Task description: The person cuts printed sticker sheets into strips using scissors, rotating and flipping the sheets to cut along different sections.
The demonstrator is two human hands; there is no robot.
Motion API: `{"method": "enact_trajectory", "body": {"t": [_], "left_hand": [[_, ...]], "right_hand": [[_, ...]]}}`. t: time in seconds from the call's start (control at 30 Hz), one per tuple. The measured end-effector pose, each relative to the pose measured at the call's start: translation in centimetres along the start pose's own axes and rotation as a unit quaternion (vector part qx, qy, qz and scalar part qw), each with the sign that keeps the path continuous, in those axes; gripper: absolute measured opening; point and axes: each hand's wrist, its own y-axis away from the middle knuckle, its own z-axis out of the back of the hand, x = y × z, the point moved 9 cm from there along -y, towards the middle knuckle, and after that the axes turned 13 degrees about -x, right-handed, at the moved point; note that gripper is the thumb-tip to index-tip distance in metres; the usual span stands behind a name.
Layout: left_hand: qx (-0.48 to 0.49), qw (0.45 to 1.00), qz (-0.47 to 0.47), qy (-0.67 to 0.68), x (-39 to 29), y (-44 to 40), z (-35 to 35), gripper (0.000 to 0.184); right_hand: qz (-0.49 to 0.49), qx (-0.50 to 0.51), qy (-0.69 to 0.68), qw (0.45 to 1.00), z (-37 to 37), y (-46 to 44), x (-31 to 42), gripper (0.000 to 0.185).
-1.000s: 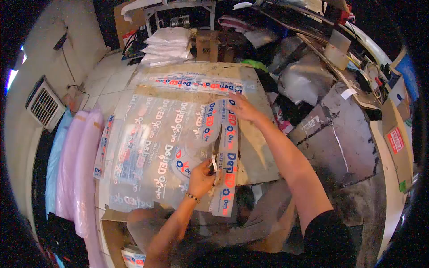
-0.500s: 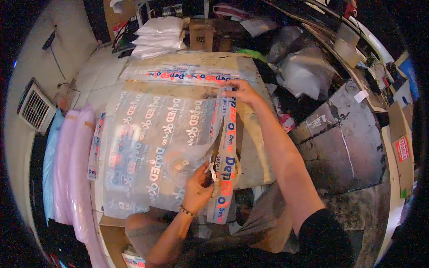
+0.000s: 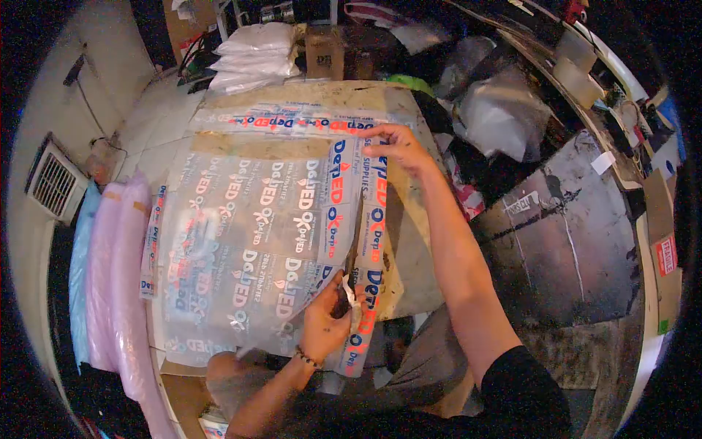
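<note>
A translucent plastic sheet [image 3: 256, 241] printed with red, blue and white lettering lies over a cardboard-coloured board [image 3: 413, 241]. My left hand [image 3: 327, 325], wearing a beaded bracelet, is closed around dark-handled scissors [image 3: 349, 289] near the sheet's close right side. Their blades point away from me along a long gap between the sheet and a printed strip [image 3: 375, 227]. My right hand [image 3: 401, 150] has its thumb and index finger closed on the plastic at the far end of that strip. Another printed strip [image 3: 292, 123] crosses the board's far side.
White packs [image 3: 256, 55] are stacked beyond the board, beside a small carton [image 3: 324, 55]. Pink rolls [image 3: 131, 271] and a blue roll [image 3: 80, 278] stand at the left. Clear plastic [image 3: 501, 121], a dark flat panel [image 3: 563, 234] and a carton with a red label [image 3: 662, 252] are at the right.
My right hand has bent its fingers onto the plastic's far end. The sheet's curled right edge has flattened and turned its coloured print up. The view has shifted slightly.
</note>
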Motion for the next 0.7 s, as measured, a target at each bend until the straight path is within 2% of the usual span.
{"method": "enact_trajectory", "body": {"t": [0.13, 0.23, 0.43, 0.53, 0.7], "left_hand": [[0.003, 1.0, 0.013, -0.028, -0.2, 0.0, 0.0, 0.063], [0.017, 1.0, 0.003, -0.005, 0.1, 0.1, -0.1, 0.064], [0.019, 0.999, 0.013, -0.024, -0.4, 0.1, -0.8, 0.065], [0.012, 0.997, 0.073, -0.023, -0.9, 0.4, -1.1, 0.064], [0.023, 0.998, -0.003, -0.052, -0.5, 0.2, -0.9, 0.064]], "right_hand": [[-0.028, 0.03, 0.027, 0.999, -0.1, -0.6, -0.9, 0.033], [-0.001, 0.019, 0.056, 0.998, 0.0, -0.8, -1.2, 0.032], [-0.077, 0.017, -0.065, 0.995, -1.0, -0.1, -1.7, 0.029], [-0.08, 0.015, -0.065, 0.995, -0.8, -0.3, -2.0, 0.028], [-0.06, 0.024, -0.058, 0.996, -0.7, -0.5, -2.1, 0.029]]}}
